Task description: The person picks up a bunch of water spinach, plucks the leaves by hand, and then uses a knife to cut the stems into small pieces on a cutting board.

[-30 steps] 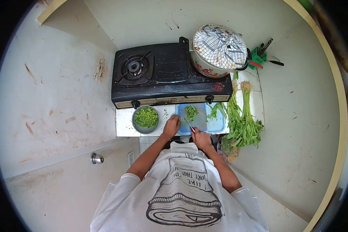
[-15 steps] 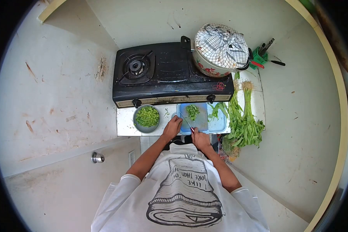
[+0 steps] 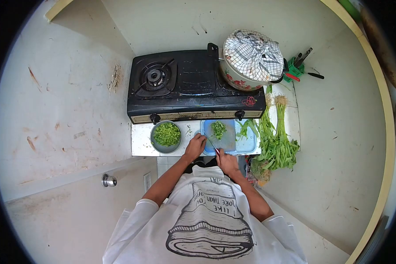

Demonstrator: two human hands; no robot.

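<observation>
My right hand [image 3: 227, 163] is wrapped round the dark red handle of a knife [image 3: 210, 142], whose blade slants up and left over the blue-grey cutting board [image 3: 226, 143]. By the blade's tip, at the board's left edge, my left hand [image 3: 196, 146] has its fingers curled together; whether they grip the blade or something else is hidden. A small pile of chopped greens [image 3: 218, 130] lies on the board just beyond the blade. Left of my left hand stands a grey bowl [image 3: 166, 151] full of chopped greens [image 3: 166, 133]. Uncut leaves [image 3: 243, 128] rest on the blue tray [image 3: 251, 144] at right.
Behind the counter work sits a black two-burner stove [image 3: 196, 97]. A floral pot [image 3: 240, 81] covered with a checked cloth [image 3: 255, 55] stands on its right burner. Bunches of leafy greens [image 3: 279, 149] hang over the counter's right edge. A green basket [image 3: 295, 69] holds utensils.
The view has shifted slightly. Both hands and the knife stay almost in place, and the chopped pile looks about the same.
</observation>
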